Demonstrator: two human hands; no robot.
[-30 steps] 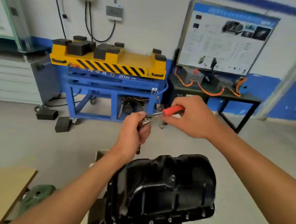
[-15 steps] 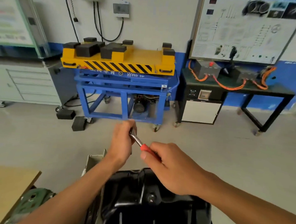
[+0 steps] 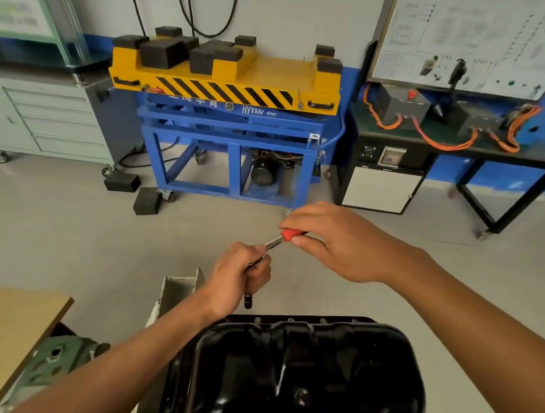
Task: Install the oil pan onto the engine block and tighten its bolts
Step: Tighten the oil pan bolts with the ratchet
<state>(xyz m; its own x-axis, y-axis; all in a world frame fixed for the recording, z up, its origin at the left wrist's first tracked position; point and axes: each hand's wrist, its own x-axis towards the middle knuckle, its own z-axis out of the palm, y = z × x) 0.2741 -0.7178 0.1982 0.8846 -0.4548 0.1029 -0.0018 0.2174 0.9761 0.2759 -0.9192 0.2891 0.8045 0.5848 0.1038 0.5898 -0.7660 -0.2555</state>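
The black oil pan (image 3: pixel 306 372) sits at the bottom centre, bulge upward, with small bolts along its far flange. Just beyond that far edge, my left hand (image 3: pixel 239 277) grips the upright shaft and head of a ratchet wrench (image 3: pixel 274 242); a dark socket end pokes out below the fist. My right hand (image 3: pixel 335 241) holds the wrench's red handle, which points right and away. The engine block beneath the pan is hidden.
A wooden bench corner (image 3: pixel 9 328) and a green metal part (image 3: pixel 58 359) lie at the lower left. A white bracket (image 3: pixel 178 290) stands behind the pan. Across the floor are a blue and yellow lift cart (image 3: pixel 225 109), a grey drawer cabinet (image 3: pixel 48 118) and a black table (image 3: pixel 457 146).
The red handle has swung from near me, over the pan, out to the right and away. My left hand stays on the wrench's shaft. The camera has tilted down a little.
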